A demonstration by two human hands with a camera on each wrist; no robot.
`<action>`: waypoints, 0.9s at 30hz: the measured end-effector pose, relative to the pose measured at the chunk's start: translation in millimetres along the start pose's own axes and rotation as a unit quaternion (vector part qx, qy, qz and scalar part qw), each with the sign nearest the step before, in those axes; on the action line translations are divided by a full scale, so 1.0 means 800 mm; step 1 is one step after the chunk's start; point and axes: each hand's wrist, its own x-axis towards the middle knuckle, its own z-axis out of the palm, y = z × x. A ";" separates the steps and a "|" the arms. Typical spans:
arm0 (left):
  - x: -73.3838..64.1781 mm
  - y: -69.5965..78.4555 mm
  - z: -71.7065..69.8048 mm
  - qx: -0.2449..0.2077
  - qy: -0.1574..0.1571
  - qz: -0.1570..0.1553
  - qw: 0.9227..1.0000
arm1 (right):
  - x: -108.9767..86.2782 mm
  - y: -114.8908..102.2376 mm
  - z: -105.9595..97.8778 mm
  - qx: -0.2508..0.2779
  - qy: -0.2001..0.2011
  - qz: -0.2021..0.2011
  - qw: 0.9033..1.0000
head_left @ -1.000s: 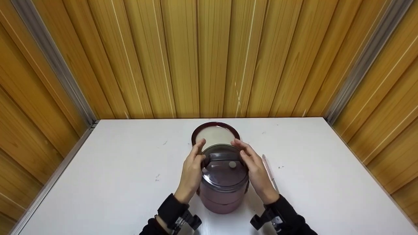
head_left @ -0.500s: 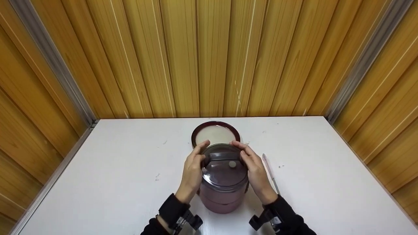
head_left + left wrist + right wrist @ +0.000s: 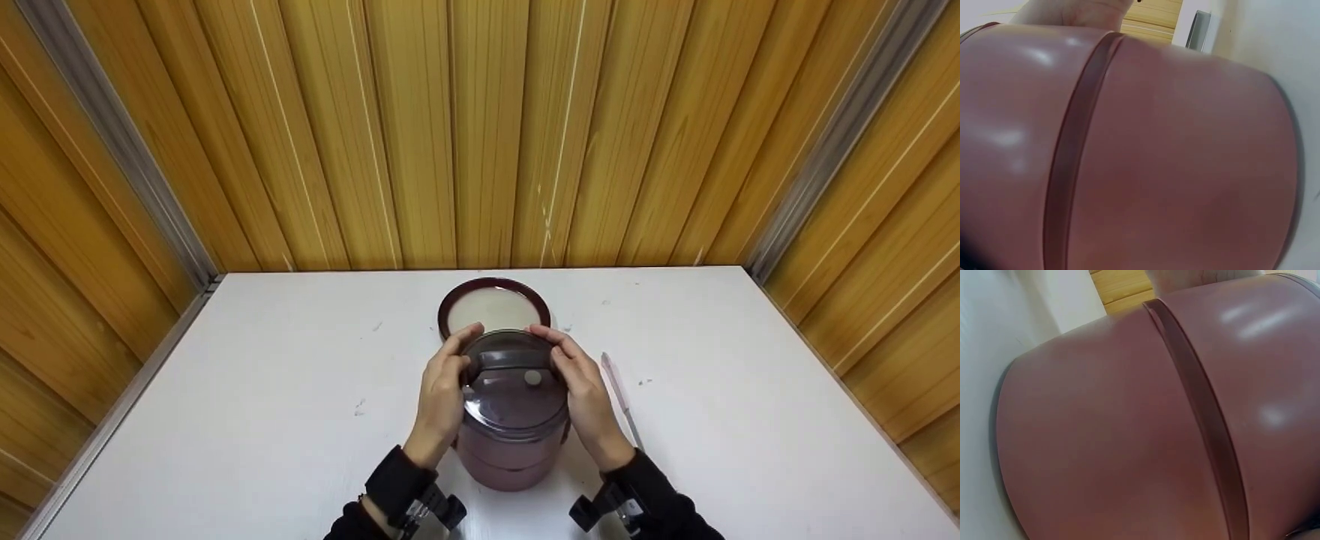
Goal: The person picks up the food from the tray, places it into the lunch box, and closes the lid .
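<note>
A pink two-tier lunch box [image 3: 510,461] stands upright on the white table, and both wrist views are filled by its smooth pink wall with a darker band round it. Its grey see-through lid [image 3: 514,405] is on top, with a raised handle [image 3: 514,360] and a small round pale button. My left hand [image 3: 442,390] grips the left side of the lid, its thumb by the handle's end and its fingers reaching round the far edge. On the opposite side my right hand [image 3: 589,390] holds the lid in the same way. The palms' undersides are hidden in the head view.
Just behind the lunch box lies a round plate [image 3: 491,283] with a dark red rim and a cream middle. To the right of my right hand is a slim utensil [image 3: 613,375] with a pink handle and a metal end. Wood-patterned panels [image 3: 480,135] wall the table's back and sides.
My left fingertips have crept a little inward along the lid's far edge. The lunch box, plate and utensil have stayed put; the head view has shifted slightly.
</note>
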 end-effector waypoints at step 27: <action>-0.003 0.003 0.004 -0.034 0.000 0.004 0.999 | -0.005 -0.003 0.001 0.000 0.009 0.009 1.000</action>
